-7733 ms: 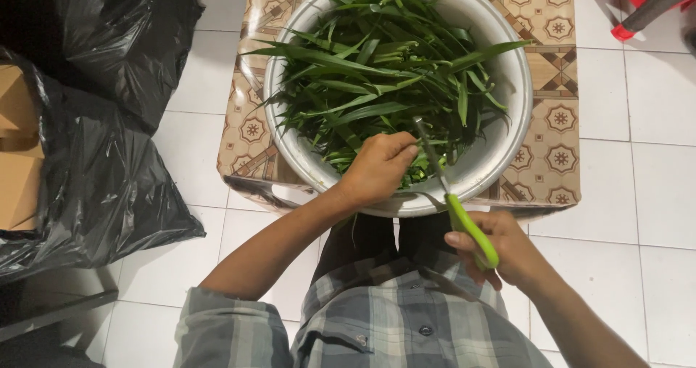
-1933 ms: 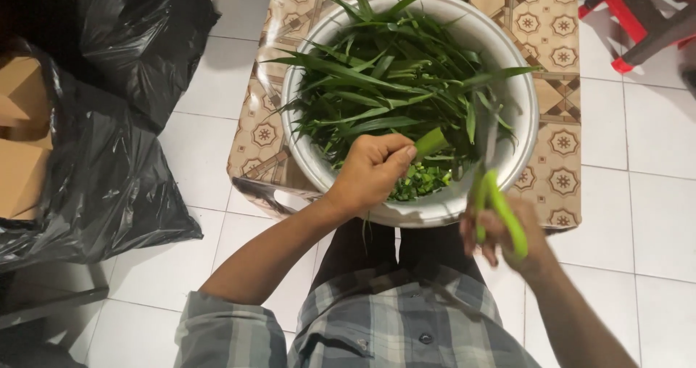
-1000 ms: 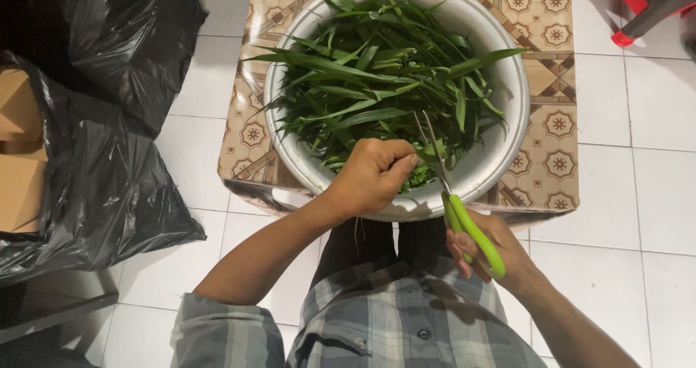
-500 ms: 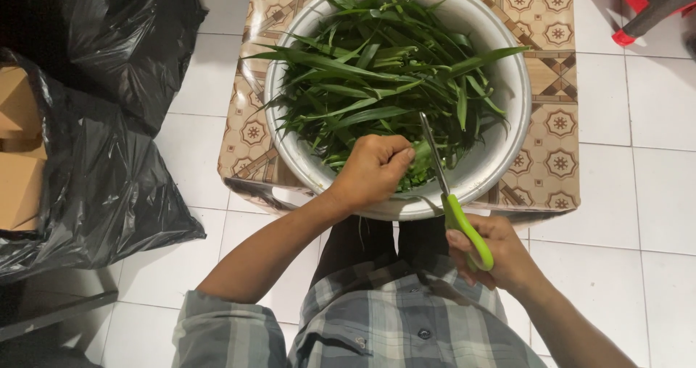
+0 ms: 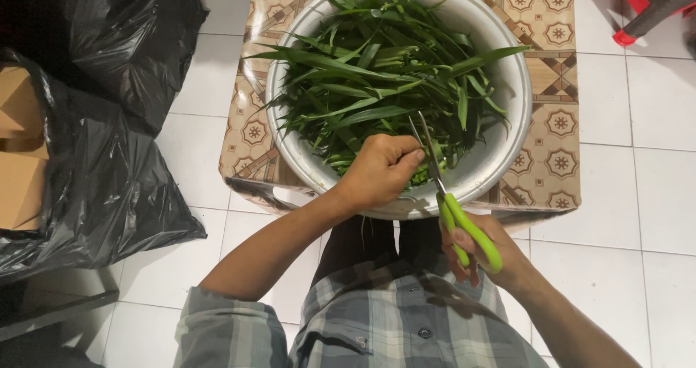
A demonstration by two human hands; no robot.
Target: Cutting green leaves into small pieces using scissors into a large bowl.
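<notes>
black plastic bags: crumpled, glossy, piled on the floor at far left | cardboard box: brown, partly wrapped by the bags, at left edge | labels, signs, screens: none seen

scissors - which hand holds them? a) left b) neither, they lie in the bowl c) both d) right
d: the right hand grips the green handles of the scissors, while the left hand is closed on the greens in the bowl.
</notes>
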